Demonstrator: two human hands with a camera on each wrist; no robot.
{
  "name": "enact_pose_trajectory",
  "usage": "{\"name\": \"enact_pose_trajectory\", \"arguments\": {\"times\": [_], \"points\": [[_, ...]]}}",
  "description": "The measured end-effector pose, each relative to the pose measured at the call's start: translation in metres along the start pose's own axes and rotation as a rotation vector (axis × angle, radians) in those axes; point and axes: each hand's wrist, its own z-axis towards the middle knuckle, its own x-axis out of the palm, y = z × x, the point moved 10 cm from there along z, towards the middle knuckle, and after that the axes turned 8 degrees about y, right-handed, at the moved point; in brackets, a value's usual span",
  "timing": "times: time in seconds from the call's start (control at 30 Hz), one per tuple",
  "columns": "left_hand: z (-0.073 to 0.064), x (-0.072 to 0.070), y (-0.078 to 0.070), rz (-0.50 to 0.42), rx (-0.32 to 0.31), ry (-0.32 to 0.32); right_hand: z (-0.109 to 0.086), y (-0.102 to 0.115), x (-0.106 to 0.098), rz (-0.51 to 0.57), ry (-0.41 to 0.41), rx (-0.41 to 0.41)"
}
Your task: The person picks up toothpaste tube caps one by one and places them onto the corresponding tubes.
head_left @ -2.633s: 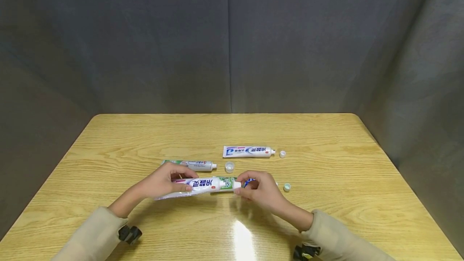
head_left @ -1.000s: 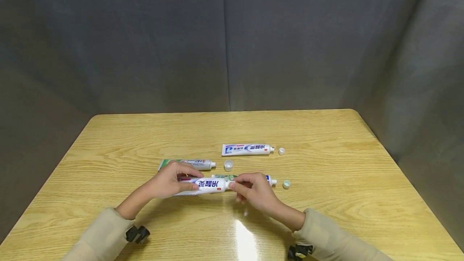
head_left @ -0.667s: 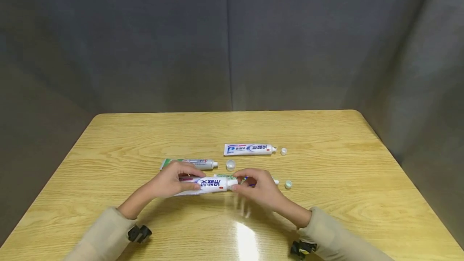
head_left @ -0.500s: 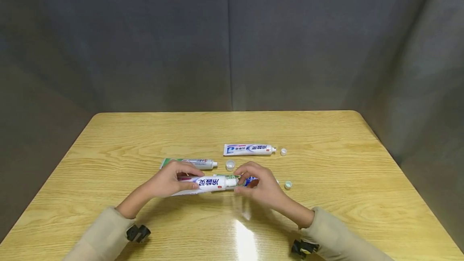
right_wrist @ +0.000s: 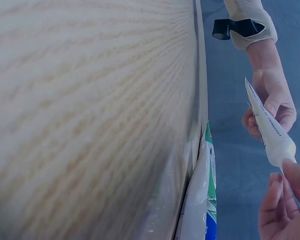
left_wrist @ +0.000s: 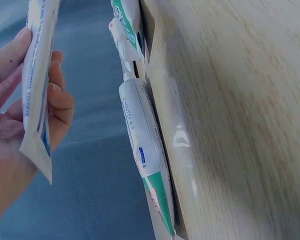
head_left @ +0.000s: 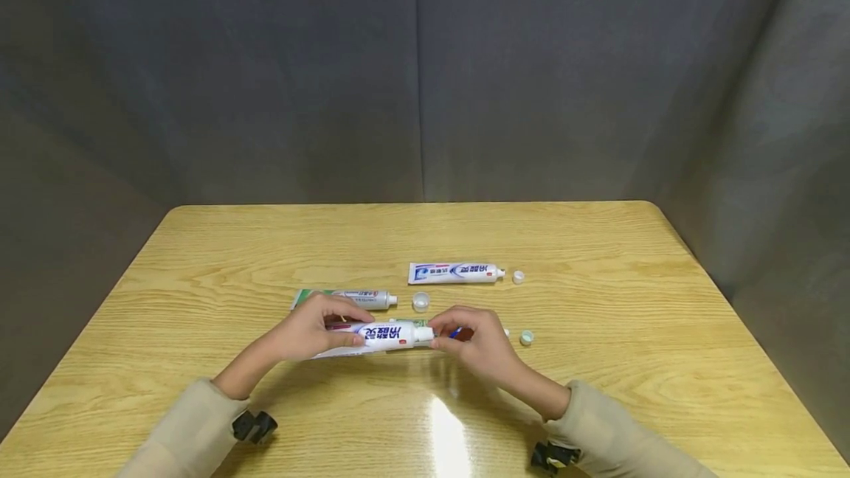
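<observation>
Gripping a white tube (head_left: 385,336) up over the table (head_left: 598,316), the left hand (head_left: 315,330) is facing the right hand (head_left: 477,339), which is pinching the tube's cap (head_left: 423,334). Behind them, a green and blue tube (right_wrist: 202,195) is lying down, then a silver tube (head_left: 373,301), then another white tube (head_left: 457,273).

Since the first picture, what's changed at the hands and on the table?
The white cap, which the right hand held away from the tube, now sits on its end. The right hand's pinch, open half a second ago, is back on the cap. The left hand and tube shifted slightly right. Unchanged: left-hand grip, far white tube, silver-green tube.
</observation>
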Motion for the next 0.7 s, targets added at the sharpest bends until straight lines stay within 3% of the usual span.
{"name": "enact_pose_trajectory", "arguments": {"times": [0.27, 0.5, 0.7], "points": [[-0.001, 0.001, -0.001, 0.006, -0.002, 0.000, -0.001, -0.002, 0.002, 0.013, 0.020, 0.094], [0.000, 0.001, -0.001, 0.013, -0.004, 0.006, -0.001, 0.025, 0.002, -0.019, 0.061, 0.106], [-0.001, 0.002, -0.002, 0.007, -0.010, 0.017, -0.001, 0.029, 0.002, -0.050, 0.083, 0.102]]}}
